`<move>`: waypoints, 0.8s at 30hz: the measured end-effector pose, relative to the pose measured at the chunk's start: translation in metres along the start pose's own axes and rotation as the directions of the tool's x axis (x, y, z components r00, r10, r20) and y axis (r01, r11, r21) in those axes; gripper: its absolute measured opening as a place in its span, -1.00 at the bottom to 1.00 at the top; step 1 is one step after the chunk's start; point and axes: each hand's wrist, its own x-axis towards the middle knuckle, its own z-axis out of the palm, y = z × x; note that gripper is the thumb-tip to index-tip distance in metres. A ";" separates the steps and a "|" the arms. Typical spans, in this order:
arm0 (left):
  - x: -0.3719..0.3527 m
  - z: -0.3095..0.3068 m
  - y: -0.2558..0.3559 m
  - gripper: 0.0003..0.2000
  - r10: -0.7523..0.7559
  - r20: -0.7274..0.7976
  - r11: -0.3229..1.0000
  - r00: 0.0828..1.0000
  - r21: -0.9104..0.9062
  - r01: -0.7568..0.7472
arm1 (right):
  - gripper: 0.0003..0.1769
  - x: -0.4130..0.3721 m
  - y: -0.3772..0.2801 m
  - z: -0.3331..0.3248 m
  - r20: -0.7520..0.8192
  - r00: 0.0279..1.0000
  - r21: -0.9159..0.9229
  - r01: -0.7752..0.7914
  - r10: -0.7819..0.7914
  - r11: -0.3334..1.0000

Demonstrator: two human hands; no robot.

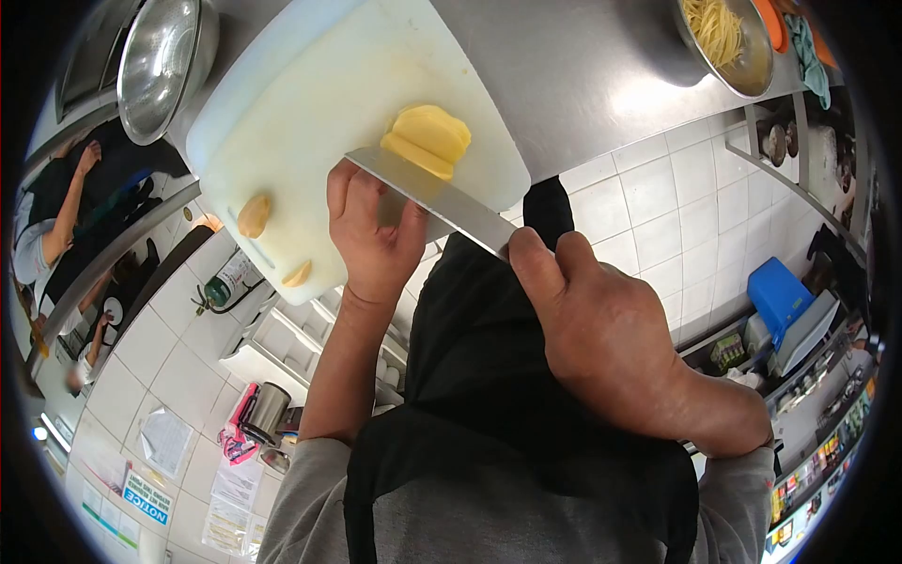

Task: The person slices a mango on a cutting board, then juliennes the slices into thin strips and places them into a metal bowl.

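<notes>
My right hand is wrapped round the handle of a kitchen knife, its broad blade angled up and left over the cutting board's near edge. Beside the blade's tip, my left hand has curled fingers with the thumb set apart. Its fingertips are partly covered by the blade, which hides whatever they hold. Just beyond the blade, pale yellow peeled potato slices lie against one another on the white cutting board. Two smaller potato pieces rest at the board's left side: a rounded one and a thin end piece.
A metal bowl stands at the board's upper left. On the steel counter, another bowl holds pale yellow strips, beside a green cloth. Other people are at the far left. A blue bin is at right.
</notes>
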 end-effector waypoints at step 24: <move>-0.001 0.003 0.001 -0.51 -0.005 -0.029 1.000 1.000 0.009 0.006 | -0.51 0.016 0.006 0.010 -0.025 0.998 0.002 0.057 -0.057 0.998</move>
